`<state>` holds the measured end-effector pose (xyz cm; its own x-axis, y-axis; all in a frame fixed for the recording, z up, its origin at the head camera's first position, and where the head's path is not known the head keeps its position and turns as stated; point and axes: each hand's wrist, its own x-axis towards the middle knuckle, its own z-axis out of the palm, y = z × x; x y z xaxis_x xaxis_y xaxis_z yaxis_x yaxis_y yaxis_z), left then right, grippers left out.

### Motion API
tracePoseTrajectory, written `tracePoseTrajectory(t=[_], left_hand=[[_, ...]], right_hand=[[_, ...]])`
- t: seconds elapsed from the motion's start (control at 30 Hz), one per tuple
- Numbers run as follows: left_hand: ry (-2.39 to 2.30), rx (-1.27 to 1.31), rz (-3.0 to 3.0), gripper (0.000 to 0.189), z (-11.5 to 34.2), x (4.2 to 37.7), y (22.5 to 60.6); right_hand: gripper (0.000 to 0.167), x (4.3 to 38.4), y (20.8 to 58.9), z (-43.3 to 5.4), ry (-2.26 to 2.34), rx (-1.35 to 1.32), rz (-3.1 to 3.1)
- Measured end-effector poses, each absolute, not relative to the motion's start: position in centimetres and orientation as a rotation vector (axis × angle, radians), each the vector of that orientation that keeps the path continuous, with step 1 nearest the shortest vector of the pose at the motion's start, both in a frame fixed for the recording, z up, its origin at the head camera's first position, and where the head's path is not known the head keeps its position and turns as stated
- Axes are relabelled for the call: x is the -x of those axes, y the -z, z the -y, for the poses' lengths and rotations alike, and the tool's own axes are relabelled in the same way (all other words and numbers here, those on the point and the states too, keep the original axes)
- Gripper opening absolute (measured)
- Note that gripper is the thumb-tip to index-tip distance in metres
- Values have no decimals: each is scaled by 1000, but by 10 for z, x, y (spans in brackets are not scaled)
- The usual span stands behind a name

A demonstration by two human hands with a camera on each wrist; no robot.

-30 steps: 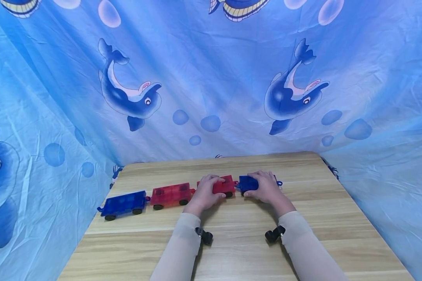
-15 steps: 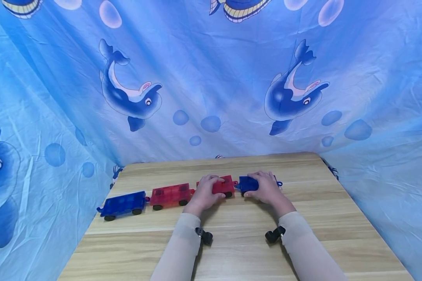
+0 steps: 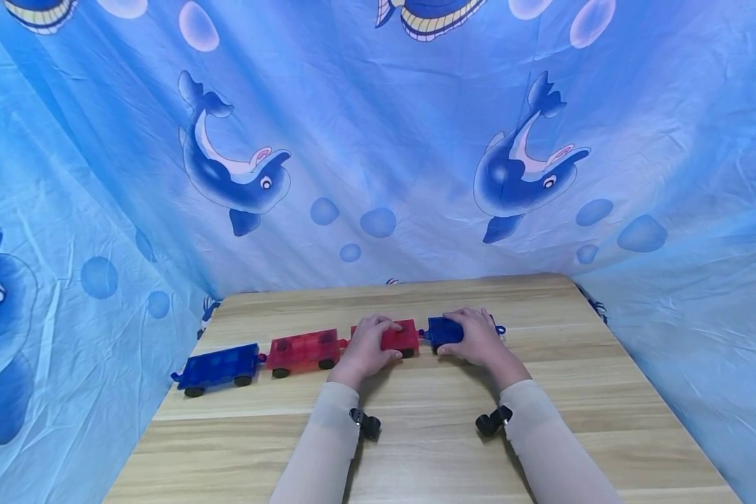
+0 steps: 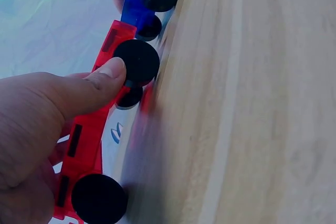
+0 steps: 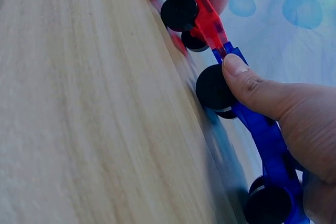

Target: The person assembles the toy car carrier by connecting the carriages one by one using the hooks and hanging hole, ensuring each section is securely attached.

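A row of translucent toy train cars with black wheels runs across the wooden table. My left hand grips the red car third from the left, its thumb by a wheel in the left wrist view. My right hand holds the blue car at the right end, thumb at the end nearest the red one. The facing ends of these two cars meet at the coupling in the right wrist view. Another red car and a blue car stand in line to the left.
The wooden table has its far edge against a blue curtain printed with dolphins and bubbles. The curtain also hangs along both sides. A small black camera is strapped at the left wrist, another at the right.
The red car in my left hand has come slightly toward me at its right end. The two cars on the left have shifted slightly left. My right hand stays in place.
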<state>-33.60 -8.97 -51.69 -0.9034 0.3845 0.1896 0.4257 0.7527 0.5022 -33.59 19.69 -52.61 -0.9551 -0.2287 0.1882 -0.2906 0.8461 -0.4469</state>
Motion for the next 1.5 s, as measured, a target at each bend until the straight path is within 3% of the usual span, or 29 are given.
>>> tracePoseTrajectory(t=[0.7,1.0,1.5], left_hand=[[861,749,2883,55,95,336,515],[845,746,2912,68,96,332,513],[884,746,2870,72,124,332,516]], right_hand=[[89,327,512,-201,-630,-443,2993],[89,326,515,-209,-644,-439,3006],[91,320,518,-227,-667,-473,2959]])
